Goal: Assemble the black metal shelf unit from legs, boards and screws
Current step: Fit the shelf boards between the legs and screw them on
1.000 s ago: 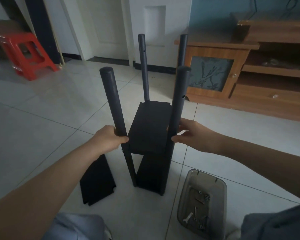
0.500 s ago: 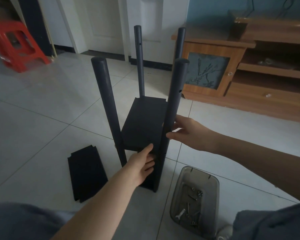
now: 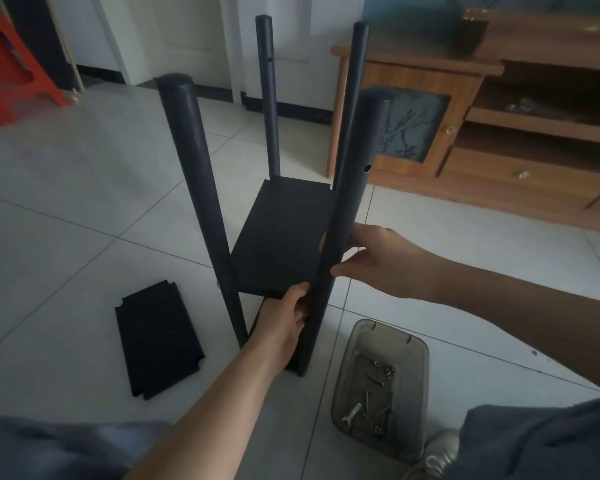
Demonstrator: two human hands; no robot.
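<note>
Standing on the tiled floor (image 3: 66,202), the shelf unit (image 3: 284,237) had four upright legs and a board fitted between them. Right hand (image 3: 381,261) gripped the near right leg (image 3: 343,220), fingers and thumb curled round it. Left hand (image 3: 284,320) reached under the board's near edge, fingers curled against it beside that leg. Spare board (image 3: 158,337) lay flat to the left. Tray (image 3: 381,386) of screws sat at right, near a shoe (image 3: 437,452).

Dim, soft light; wide-angle edge distortion
</note>
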